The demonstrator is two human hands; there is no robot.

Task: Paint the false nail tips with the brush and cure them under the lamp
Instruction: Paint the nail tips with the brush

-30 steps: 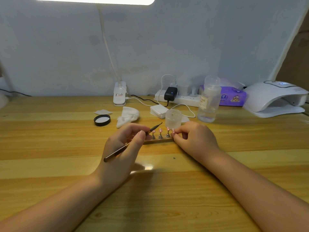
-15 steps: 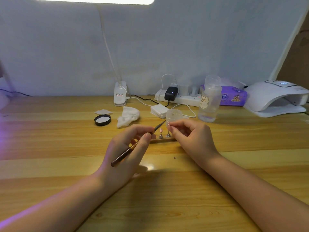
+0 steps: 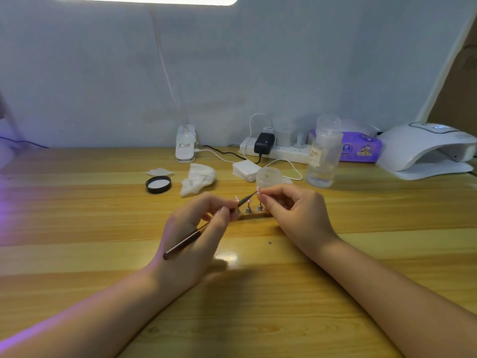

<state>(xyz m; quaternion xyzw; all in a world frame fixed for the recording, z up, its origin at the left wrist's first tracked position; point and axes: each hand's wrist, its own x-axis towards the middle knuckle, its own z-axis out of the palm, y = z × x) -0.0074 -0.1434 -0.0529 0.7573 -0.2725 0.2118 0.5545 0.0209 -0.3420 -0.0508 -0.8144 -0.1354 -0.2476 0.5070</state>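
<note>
At the centre of the frame the right hand [image 3: 296, 215] pinches a pink nail tip [image 3: 258, 190] between thumb and forefinger, its grip clamped on what looks like the tip's small stand, though the fingers hide most of it. The tip is lifted just above the counter [image 3: 258, 293], in front of a small clear jar [image 3: 268, 177]. The left hand [image 3: 191, 241] has its grip clamped on a thin dark brush [image 3: 206, 228], which slants from lower left to upper right; the brush point reaches the held nail tip, touching or all but touching it.

Just below and between the hands, more nail tips on metal stands [image 3: 248, 206] sit upright in a row on a low wooden strip [image 3: 254, 215].

Further back, left of centre, lie a black lid [image 3: 158, 184], a crumpled white wipe [image 3: 197, 178] and a flat white pad [image 3: 160, 172]. A stack of white pads [image 3: 245, 169] sits behind the jar. A clear bottle [image 3: 324, 153] with a label stands right of centre, with a purple tissue pack [image 3: 360, 147] behind it. A white curing lamp [image 3: 426, 151] fills the right edge. Against the wall sit a white power strip [image 3: 281, 151] with a black adapter [image 3: 263, 143] plugged in, and the white clamp base [image 3: 185, 146] of a desk light [image 3: 144, 0] whose bright head runs along the top of the frame.
</note>
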